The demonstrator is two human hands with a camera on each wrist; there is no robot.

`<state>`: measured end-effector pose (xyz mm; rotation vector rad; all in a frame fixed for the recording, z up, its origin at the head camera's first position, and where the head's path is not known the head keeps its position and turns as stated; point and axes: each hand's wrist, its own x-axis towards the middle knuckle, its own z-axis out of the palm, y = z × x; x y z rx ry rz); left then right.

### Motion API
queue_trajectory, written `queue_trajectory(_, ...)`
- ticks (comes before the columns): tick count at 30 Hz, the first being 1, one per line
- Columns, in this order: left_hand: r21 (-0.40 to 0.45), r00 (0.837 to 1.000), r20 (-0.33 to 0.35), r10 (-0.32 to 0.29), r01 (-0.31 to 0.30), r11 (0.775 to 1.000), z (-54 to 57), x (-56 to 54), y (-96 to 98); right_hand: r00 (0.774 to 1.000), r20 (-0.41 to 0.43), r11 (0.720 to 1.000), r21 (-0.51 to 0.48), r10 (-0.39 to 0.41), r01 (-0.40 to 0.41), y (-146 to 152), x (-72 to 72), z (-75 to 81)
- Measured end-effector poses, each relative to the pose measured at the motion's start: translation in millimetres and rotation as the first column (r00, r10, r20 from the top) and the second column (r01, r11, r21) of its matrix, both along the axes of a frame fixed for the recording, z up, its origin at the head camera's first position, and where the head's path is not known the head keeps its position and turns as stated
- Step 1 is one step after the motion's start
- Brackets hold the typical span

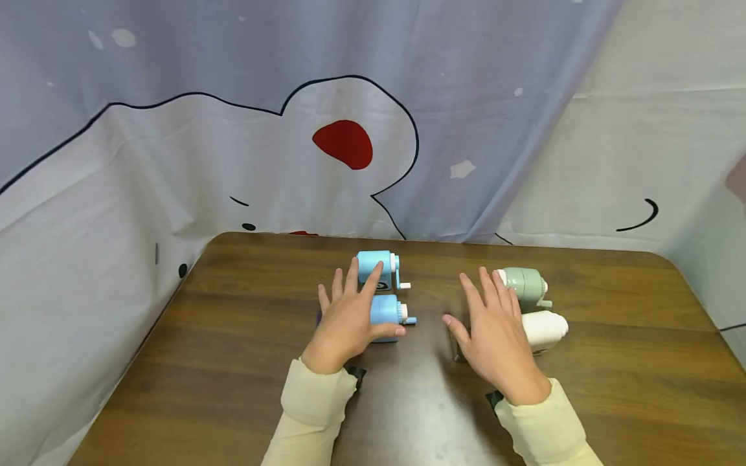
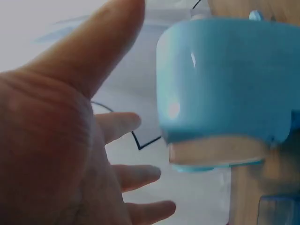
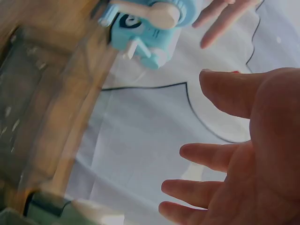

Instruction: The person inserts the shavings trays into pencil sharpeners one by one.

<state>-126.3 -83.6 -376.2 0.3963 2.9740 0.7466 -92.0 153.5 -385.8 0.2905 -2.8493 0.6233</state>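
Note:
Two blue hand-crank pencil sharpeners stand one behind the other left of centre: the rear one and the front one. Over them is my left hand, fingers spread, partly covering both. In the left wrist view a blue sharpener body fills the right side, beyond my outstretched thumb. To the right, a green sharpener stands behind a cream-white sharpener. My right hand is extended in front of these two, hiding their left parts. Neither hand grips anything.
All of this is on a brown wood-grain table. A patterned curtain hangs right behind its far edge. See-through plastic shows at the left of the right wrist view. Crank handles point right from the sharpeners.

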Motion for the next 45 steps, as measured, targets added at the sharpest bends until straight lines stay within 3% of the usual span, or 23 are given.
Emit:
queue_trajectory(9,0.018,0.999,0.045,-0.013,0.012,1.0,0.0,-2.3,-35.0,1.0,-0.012,0.999,-0.026,0.027,-0.027,-7.3,-1.7,10.9)
queue_trajectory(14,-0.023,0.997,0.075,-0.007,0.009,1.0,-2.1,-3.7,-57.4,0.999,0.005,0.999,-0.04,0.036,-0.036,-9.7,-2.1,15.8)
queue_trajectory(25,-0.072,0.991,0.129,-0.017,0.026,0.997,-10.9,-3.5,-89.5,0.994,0.024,0.994,-0.018,0.105,-0.105,-40.9,-3.5,11.3)
queue_trajectory(34,-0.076,0.992,0.12,-0.044,0.054,0.996,-23.4,1.8,-103.2,0.982,0.075,0.983,-0.064,0.176,-0.172,-68.0,-9.2,6.3)
queue_trajectory(45,-0.047,0.994,0.097,-0.052,0.056,0.997,-36.4,4.7,-105.8,0.969,0.103,0.971,-0.111,0.223,-0.212,-83.2,-14.7,0.4)
